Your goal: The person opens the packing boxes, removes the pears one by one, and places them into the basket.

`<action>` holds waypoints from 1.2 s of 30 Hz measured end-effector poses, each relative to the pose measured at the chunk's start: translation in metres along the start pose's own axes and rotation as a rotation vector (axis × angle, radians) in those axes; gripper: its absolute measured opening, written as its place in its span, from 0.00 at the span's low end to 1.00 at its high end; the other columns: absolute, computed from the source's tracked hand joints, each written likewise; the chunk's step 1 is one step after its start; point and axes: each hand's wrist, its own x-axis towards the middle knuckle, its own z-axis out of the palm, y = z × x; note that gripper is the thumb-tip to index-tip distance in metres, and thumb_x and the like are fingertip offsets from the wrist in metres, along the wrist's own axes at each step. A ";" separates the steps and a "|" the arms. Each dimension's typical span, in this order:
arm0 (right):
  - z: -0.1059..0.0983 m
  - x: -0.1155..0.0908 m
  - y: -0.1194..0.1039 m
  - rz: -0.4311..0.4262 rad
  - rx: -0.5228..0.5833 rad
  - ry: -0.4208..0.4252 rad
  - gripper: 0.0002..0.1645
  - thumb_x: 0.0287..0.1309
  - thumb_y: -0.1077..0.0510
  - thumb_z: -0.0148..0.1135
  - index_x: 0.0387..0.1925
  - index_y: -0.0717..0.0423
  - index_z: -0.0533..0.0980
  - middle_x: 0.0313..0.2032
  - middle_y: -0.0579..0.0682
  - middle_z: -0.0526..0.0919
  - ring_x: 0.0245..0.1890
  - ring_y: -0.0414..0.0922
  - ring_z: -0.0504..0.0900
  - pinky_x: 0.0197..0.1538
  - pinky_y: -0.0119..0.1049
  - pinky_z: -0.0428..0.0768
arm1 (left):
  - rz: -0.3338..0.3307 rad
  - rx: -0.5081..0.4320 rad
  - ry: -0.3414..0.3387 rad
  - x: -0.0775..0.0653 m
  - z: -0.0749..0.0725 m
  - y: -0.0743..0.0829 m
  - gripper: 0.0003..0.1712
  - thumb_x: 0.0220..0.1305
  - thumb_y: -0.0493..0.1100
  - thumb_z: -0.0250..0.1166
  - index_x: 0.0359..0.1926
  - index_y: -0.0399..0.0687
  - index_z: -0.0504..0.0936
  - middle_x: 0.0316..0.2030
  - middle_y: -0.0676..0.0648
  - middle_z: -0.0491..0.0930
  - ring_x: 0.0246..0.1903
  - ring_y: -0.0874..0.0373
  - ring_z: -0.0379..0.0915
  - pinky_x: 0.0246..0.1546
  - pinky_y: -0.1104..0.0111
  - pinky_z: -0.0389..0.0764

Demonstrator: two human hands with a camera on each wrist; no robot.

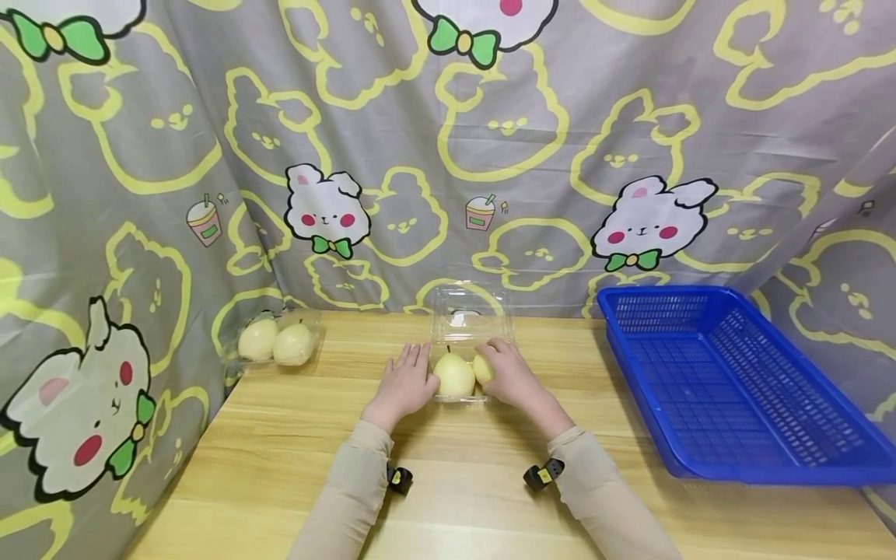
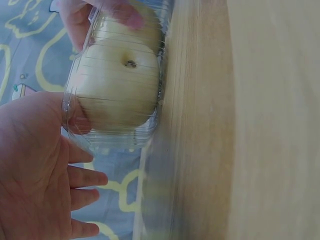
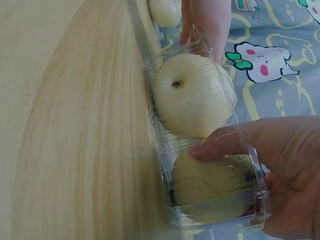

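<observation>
A clear plastic clamshell box [image 1: 473,313] sits on the table between both hands, its lid raised toward the back. Inside are two pale yellow pears. My right hand [image 1: 509,375] holds the right pear [image 3: 212,192], with the thumb reaching into the box across its near side and the fingers partly hidden behind it. The left pear [image 1: 453,379] rests upright, stem at the top. Beside it is my left hand [image 1: 404,381], fingers extended outside the box; its thumb [image 2: 79,117] reaches over the left side wall to that pear.
Another clear box [image 1: 315,327] with two pears [image 1: 292,344] stands at the table's back left. To the right lies a large blue plastic basket [image 1: 672,389], nothing in it. A patterned grey curtain [image 1: 392,132] hangs right behind the wooden table [image 1: 462,498].
</observation>
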 end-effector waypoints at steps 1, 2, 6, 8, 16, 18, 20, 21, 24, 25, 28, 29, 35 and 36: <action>0.000 0.000 0.000 0.000 0.004 0.000 0.44 0.32 0.67 0.72 0.60 0.60 0.73 0.59 0.63 0.73 0.61 0.62 0.70 0.67 0.56 0.70 | -0.001 -0.003 -0.002 0.000 0.000 0.000 0.40 0.66 0.53 0.43 0.76 0.42 0.51 0.74 0.36 0.55 0.76 0.41 0.43 0.73 0.39 0.47; -0.001 -0.001 0.000 0.000 0.011 0.000 0.44 0.32 0.67 0.72 0.60 0.60 0.73 0.60 0.63 0.73 0.61 0.62 0.70 0.66 0.56 0.70 | -0.002 -0.006 -0.004 -0.001 0.000 0.000 0.40 0.66 0.53 0.43 0.76 0.42 0.51 0.74 0.36 0.55 0.76 0.41 0.43 0.73 0.39 0.47; -0.001 -0.002 0.002 -0.006 0.021 0.012 0.45 0.31 0.65 0.73 0.60 0.59 0.73 0.59 0.63 0.74 0.61 0.62 0.70 0.65 0.58 0.71 | -0.004 -0.013 -0.007 -0.001 -0.001 0.001 0.40 0.66 0.52 0.43 0.76 0.42 0.51 0.74 0.36 0.56 0.76 0.41 0.43 0.72 0.38 0.47; -0.002 -0.003 0.002 -0.012 0.023 0.015 0.45 0.31 0.64 0.73 0.60 0.59 0.73 0.59 0.63 0.74 0.61 0.62 0.70 0.64 0.58 0.71 | -0.004 -0.015 -0.006 -0.001 -0.001 0.001 0.40 0.66 0.52 0.43 0.76 0.42 0.51 0.74 0.36 0.56 0.76 0.41 0.44 0.72 0.37 0.47; -0.004 -0.002 0.002 -0.012 0.003 0.004 0.46 0.32 0.60 0.73 0.62 0.57 0.73 0.58 0.62 0.75 0.61 0.62 0.71 0.64 0.57 0.72 | -0.011 -0.007 -0.004 -0.001 -0.001 0.001 0.40 0.66 0.53 0.42 0.76 0.43 0.50 0.74 0.36 0.56 0.76 0.40 0.45 0.72 0.39 0.48; -0.005 -0.003 0.002 -0.014 -0.001 0.010 0.46 0.32 0.59 0.73 0.62 0.57 0.73 0.58 0.63 0.75 0.61 0.62 0.71 0.63 0.57 0.72 | -0.011 -0.007 -0.004 0.000 -0.001 0.001 0.40 0.67 0.53 0.42 0.76 0.43 0.50 0.73 0.36 0.56 0.76 0.40 0.45 0.73 0.39 0.48; -0.007 -0.003 0.001 -0.012 -0.001 0.016 0.47 0.32 0.58 0.73 0.62 0.57 0.72 0.59 0.63 0.74 0.61 0.62 0.71 0.63 0.57 0.73 | -0.012 -0.011 -0.008 0.000 0.000 0.001 0.40 0.67 0.53 0.43 0.76 0.43 0.50 0.74 0.36 0.56 0.76 0.41 0.45 0.73 0.39 0.47; -0.008 -0.002 0.001 -0.010 0.006 0.020 0.47 0.31 0.58 0.73 0.62 0.57 0.72 0.59 0.64 0.74 0.60 0.62 0.72 0.62 0.57 0.74 | -0.014 -0.014 -0.010 0.000 0.000 0.001 0.40 0.67 0.53 0.42 0.76 0.43 0.50 0.74 0.37 0.56 0.76 0.41 0.44 0.73 0.39 0.47; -0.009 -0.002 0.001 0.002 0.020 0.025 0.48 0.32 0.58 0.74 0.63 0.56 0.72 0.59 0.62 0.75 0.58 0.61 0.73 0.59 0.56 0.76 | -0.018 -0.019 -0.012 0.000 0.000 0.001 0.40 0.67 0.53 0.42 0.76 0.44 0.49 0.74 0.37 0.56 0.76 0.41 0.44 0.73 0.39 0.46; -0.009 -0.002 0.000 0.005 0.026 0.026 0.48 0.32 0.58 0.74 0.63 0.55 0.72 0.59 0.62 0.75 0.57 0.61 0.74 0.58 0.56 0.77 | -0.019 -0.019 -0.013 0.000 0.000 0.001 0.40 0.67 0.53 0.42 0.76 0.44 0.49 0.74 0.37 0.56 0.76 0.41 0.44 0.73 0.39 0.46; -0.011 -0.001 -0.001 0.007 0.024 0.027 0.48 0.32 0.57 0.74 0.63 0.55 0.72 0.59 0.62 0.75 0.57 0.61 0.75 0.57 0.57 0.77 | -0.021 -0.019 -0.012 0.000 0.000 0.001 0.40 0.67 0.53 0.43 0.76 0.44 0.49 0.74 0.36 0.55 0.76 0.41 0.44 0.73 0.39 0.47; -0.011 -0.001 -0.001 0.006 0.023 0.028 0.48 0.33 0.57 0.74 0.63 0.55 0.71 0.59 0.63 0.75 0.57 0.62 0.75 0.57 0.57 0.77 | -0.022 -0.019 -0.012 0.000 0.000 0.001 0.40 0.67 0.53 0.43 0.76 0.44 0.49 0.74 0.36 0.55 0.76 0.41 0.44 0.73 0.39 0.47; -0.016 0.000 -0.004 0.025 0.045 0.019 0.48 0.35 0.56 0.74 0.65 0.56 0.70 0.63 0.64 0.72 0.62 0.64 0.71 0.61 0.60 0.74 | -0.024 -0.024 -0.012 0.001 0.001 0.000 0.41 0.66 0.53 0.42 0.76 0.43 0.50 0.74 0.36 0.56 0.76 0.41 0.45 0.73 0.39 0.47; -0.017 0.000 -0.005 0.030 0.049 0.017 0.48 0.35 0.56 0.74 0.65 0.56 0.70 0.63 0.64 0.72 0.62 0.64 0.71 0.61 0.61 0.74 | -0.024 -0.024 -0.012 0.001 0.001 0.000 0.41 0.66 0.53 0.43 0.76 0.43 0.50 0.74 0.36 0.56 0.76 0.41 0.45 0.73 0.39 0.47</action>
